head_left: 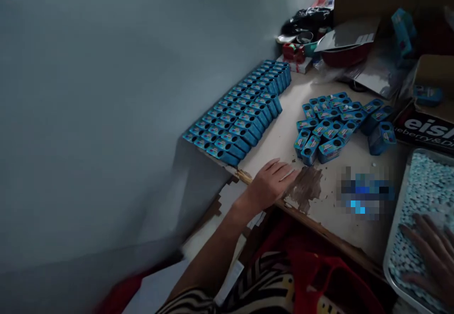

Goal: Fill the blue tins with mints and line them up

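Observation:
My left hand lies flat and open on the worn front edge of the table, fingers stretched toward a loose cluster of small blue boxes. It holds nothing. My right hand rests with fingers spread on small pale tablets in a metal tray at the right edge. A tidy block of the same blue boxes stands in rows along the wall side.
A cardboard box with white lettering sits right of the cluster. A red bowl, dark bags and clutter fill the far end. The grey wall bounds the left. Peeled brown patch near my left hand.

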### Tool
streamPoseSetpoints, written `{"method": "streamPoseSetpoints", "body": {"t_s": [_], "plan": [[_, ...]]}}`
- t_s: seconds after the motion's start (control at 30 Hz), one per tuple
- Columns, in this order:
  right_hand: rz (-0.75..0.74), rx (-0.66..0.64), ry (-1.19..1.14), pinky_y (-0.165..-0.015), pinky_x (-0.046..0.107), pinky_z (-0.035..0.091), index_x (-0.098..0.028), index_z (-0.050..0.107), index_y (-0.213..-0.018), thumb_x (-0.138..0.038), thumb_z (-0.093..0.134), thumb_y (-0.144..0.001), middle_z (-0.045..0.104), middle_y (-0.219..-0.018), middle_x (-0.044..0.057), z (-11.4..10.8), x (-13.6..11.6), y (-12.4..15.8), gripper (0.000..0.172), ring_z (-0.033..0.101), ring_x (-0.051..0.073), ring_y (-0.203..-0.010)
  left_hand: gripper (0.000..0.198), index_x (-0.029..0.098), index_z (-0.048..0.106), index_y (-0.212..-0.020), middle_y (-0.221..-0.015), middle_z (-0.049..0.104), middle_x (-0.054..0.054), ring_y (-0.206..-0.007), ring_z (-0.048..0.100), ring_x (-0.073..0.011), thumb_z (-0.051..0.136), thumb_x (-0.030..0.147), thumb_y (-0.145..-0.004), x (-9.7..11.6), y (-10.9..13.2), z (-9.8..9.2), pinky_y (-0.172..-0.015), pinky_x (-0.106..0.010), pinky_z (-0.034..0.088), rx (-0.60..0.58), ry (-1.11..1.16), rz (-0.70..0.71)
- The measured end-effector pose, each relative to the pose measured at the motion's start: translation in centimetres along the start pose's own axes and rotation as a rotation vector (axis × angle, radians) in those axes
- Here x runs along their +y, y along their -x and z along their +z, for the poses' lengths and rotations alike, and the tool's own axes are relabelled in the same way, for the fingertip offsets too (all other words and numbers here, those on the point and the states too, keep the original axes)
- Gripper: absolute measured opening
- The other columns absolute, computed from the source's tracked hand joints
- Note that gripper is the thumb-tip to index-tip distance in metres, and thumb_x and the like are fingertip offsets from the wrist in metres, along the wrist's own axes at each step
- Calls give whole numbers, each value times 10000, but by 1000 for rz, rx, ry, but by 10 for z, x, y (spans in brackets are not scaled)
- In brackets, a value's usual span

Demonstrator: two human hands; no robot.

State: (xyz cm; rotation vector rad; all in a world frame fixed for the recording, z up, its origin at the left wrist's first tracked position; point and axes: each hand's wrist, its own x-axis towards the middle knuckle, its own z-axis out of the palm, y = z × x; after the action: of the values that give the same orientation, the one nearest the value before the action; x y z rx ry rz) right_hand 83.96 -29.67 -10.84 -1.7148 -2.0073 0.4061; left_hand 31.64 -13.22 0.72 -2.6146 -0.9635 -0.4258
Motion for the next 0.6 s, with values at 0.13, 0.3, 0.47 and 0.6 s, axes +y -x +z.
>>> {"method": "streamPoseSetpoints", "body": {"t_s": [0.13, 0.3, 0.47, 0.6], "plan": [[-61, -49, 89, -994, 770, 577, -615, 831, -1103, -621, 808, -845, 823, -1310, 127, -5, -8, -21, 259, 755, 521, -1246, 283, 234, 810, -1284, -1254, 855, -99, -1173, 819, -265, 672, 101, -1075, 21, 15, 6, -1170, -466, 648, -33, 77, -81], [211, -57, 36, -714, 474, 541, -339, 686, -783, -529, 728, -955, 703, -820, 73, -40, -43, -46, 259, 708, 324, -751, 330, 252, 823, -1305, -1275, 856, -118, -1174, 819, -304, 667, 94, -1061, 32, 18, 23, -1147, -507, 657, -6, 181, -74], [629, 316, -458, -490, 298, 348, -285, 654, -832, -566, 572, -1015, 537, -674, -46, -68, -45, -57, 345, 400, 175, -576, 288, 289, 827, -1312, -1274, 857, -100, -1172, 818, -317, 687, 186, -1082, 24, -1, 37, -1158, -517, 646, 23, 294, -61], [651, 311, -647, -499, 300, 338, -323, 544, -828, -567, 503, -966, 557, -772, -11, -79, -45, -60, 283, 404, 184, -598, 285, 283, 815, -1357, -1290, 855, -101, -1200, 820, -325, 697, 239, -1101, 34, -22, 35, -1141, -511, 660, 21, 426, -149]]}}
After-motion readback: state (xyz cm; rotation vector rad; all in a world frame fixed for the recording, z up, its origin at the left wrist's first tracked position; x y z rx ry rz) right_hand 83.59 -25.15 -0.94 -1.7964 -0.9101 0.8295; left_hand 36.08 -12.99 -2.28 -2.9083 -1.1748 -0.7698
